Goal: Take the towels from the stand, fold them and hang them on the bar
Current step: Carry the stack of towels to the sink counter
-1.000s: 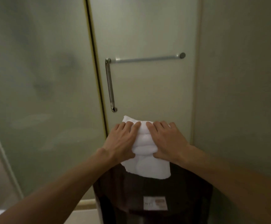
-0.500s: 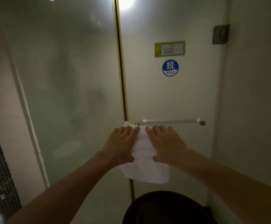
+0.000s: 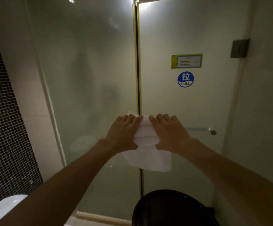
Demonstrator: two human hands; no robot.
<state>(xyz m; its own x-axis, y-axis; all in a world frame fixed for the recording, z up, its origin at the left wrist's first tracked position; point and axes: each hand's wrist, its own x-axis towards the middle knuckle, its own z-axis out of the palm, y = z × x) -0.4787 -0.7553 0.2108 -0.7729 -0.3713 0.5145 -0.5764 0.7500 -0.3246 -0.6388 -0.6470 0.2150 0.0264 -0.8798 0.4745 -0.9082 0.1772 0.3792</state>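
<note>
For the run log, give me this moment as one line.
left hand: grips white towel | right hand: grips white towel | bar: right of right hand

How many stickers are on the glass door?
2. A yellow notice sits high on the door, and a round blue PULL sticker is right below it. The towel could hide another.

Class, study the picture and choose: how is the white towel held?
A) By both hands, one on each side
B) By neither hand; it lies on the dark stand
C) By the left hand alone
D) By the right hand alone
A: the left hand and the right hand each grip one side of the white towel, fingers over its top and thumbs beneath.
</note>
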